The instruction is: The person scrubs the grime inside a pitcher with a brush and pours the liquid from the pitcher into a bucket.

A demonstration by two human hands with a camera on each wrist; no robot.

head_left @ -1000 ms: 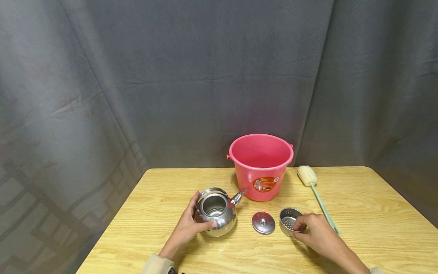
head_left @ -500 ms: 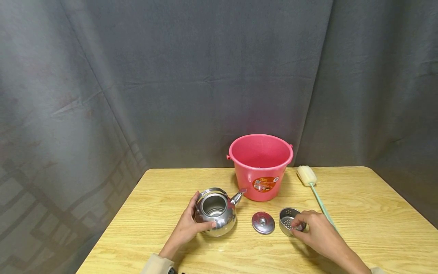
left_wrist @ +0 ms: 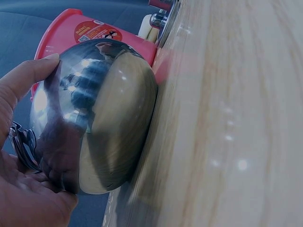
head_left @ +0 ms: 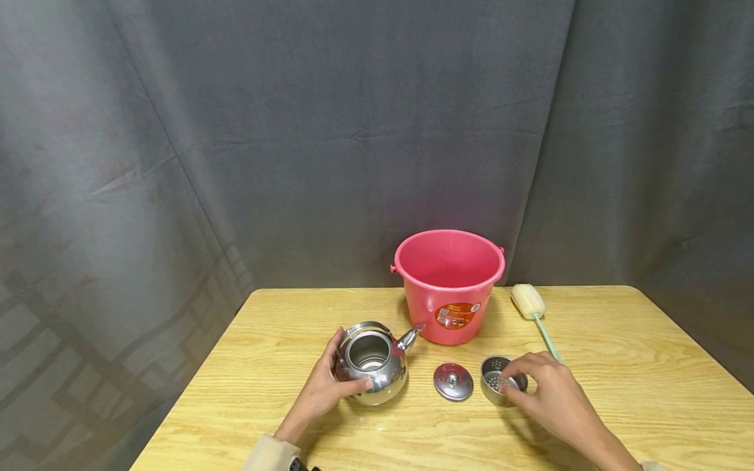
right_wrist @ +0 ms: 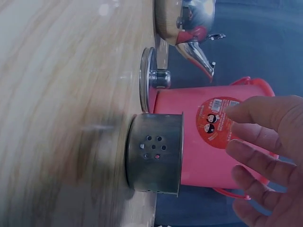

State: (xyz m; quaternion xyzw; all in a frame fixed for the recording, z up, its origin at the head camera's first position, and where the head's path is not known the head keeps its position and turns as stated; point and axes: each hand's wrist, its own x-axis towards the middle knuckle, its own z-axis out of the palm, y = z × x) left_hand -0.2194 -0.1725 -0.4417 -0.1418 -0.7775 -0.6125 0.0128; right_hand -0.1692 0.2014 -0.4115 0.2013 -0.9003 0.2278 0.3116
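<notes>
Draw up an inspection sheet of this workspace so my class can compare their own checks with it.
Surface: wood-grain table, with small light reflections.
Job's things: steel kettle, lid off, spout pointing toward the bucket; perforated strainer, open side up on the table; lid, knob up, between kettle and strainer.
Clutter: pink bucket behind the lid; sponge brush to its right.
Hands: left hand grips the kettle; right hand is at the strainer, fingers apart from it in the wrist view.
Cables: nothing seen.
Surroundings: grey curtain behind.
</notes>
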